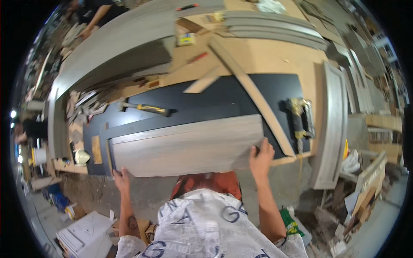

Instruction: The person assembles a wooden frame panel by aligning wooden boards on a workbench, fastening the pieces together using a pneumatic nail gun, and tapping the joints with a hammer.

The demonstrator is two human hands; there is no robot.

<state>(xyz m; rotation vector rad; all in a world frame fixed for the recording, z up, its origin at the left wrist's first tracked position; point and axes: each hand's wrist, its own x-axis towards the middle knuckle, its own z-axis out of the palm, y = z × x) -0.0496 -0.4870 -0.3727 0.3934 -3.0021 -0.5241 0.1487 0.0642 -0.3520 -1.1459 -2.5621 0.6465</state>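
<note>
A long grey wooden panel (185, 148) lies across the near edge of the dark board (275, 86) on the workbench, its front side close to my body. My left hand (122, 179) is closed on the panel's near left corner. At the right end, my right hand (261, 157) grips the panel's edge, fingers curled over the side. Beyond the panel, a hammer (146, 108) with a black and yellow handle lies on the dark board. A long thin wood strip (254, 96) slants over the board, its near end close to my right hand.
A nail gun (297, 118) rests at the bench's right. Beside it a grey framed door panel (330, 124) overhangs the edge. A large grey cabinet piece (116, 41) stands back left; grey boards (275, 28) are stacked at the back. Another person's arm (97, 19) shows far left.
</note>
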